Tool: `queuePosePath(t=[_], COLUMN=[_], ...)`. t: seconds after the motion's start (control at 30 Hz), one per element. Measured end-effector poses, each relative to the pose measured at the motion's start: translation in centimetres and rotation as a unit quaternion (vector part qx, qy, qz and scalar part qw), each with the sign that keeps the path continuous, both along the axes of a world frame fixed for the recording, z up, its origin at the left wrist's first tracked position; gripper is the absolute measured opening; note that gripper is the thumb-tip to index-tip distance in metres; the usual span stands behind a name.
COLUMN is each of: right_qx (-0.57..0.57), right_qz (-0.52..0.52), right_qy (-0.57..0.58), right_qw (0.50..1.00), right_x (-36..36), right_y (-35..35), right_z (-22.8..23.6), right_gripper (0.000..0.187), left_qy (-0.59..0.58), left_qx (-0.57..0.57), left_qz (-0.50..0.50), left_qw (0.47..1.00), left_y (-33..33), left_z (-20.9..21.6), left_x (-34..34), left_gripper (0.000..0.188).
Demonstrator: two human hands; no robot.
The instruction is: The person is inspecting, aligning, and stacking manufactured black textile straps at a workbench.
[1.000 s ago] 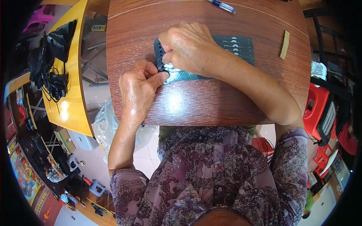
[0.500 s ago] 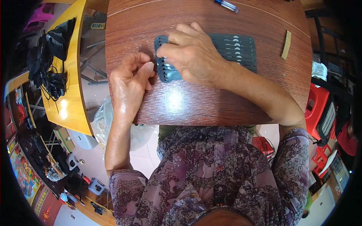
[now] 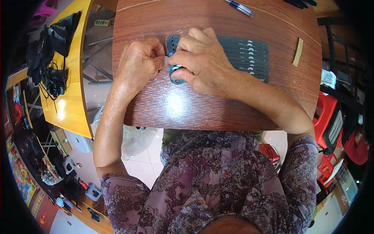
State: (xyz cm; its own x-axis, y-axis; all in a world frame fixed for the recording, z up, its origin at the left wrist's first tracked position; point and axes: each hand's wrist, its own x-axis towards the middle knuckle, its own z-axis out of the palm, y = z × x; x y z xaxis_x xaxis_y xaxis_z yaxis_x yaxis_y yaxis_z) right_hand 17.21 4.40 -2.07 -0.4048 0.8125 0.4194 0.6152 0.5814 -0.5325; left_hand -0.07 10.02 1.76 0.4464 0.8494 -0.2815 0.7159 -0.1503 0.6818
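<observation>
A row of overlapping dark grey-green flat strips (image 3: 247, 54) lies across the upper middle of the table, with white half-round marks toward their right ends and holes or slots at their left ends. My right hand (image 3: 204, 64) lies over the strips' left part, thumb and fingers closed on a strip end. My left hand (image 3: 142, 60) is closed in a pinch just left of that end, its fingertips meeting the right hand's. Whatever the left fingertips hold is too small and covered to make out.
On the wooden table (image 3: 218, 115) lie a clear-blue-handled screwdriver (image 3: 241, 8) at the back and a tan strip (image 3: 298, 52) at the right. A yellow table (image 3: 64, 107) with black corded items (image 3: 50, 58) stands left. Red plastic stools (image 3: 324, 121) are at the right.
My left hand has moved up and right to the strips' left end, its fingers closing into a pinch. My right hand has shifted slightly right, its thumb lower on the strips.
</observation>
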Motion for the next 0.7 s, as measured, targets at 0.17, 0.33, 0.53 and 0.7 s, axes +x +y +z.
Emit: queuePosePath(t=[0.17, 0.33, 0.53, 0.7], right_qx=[-0.032, -0.073, -0.029, 0.086], right_qz=[-0.014, -0.021, -0.051, -0.059], right_qy=[-0.034, -0.079, -0.001, -0.034], right_qw=[0.999, 0.994, 0.998, 0.994], right_x=[-0.6, -1.0, -0.6, -0.9], right_y=[0.2, 0.8, -0.3, -1.2], right_z=[0.9, 1.2, 0.6, -0.2], right_gripper=[0.016, 0.016, 0.015, 0.011], left_qy=[0.008, 0.028, 0.035, 0.029], left_qx=[0.007, 0.028, 0.043, 0.02], left_qz=[-0.003, -0.012, -0.021, -0.017], left_qw=[1.0, 0.999, 0.998, 0.999], left_y=[0.1, 0.2, 0.0, 0.1], left_z=[0.0, -0.3, -0.2, 0.0], left_x=[0.2, 0.2, 0.2, 0.3], left_gripper=[0.005, 0.009, 0.01, 0.008])
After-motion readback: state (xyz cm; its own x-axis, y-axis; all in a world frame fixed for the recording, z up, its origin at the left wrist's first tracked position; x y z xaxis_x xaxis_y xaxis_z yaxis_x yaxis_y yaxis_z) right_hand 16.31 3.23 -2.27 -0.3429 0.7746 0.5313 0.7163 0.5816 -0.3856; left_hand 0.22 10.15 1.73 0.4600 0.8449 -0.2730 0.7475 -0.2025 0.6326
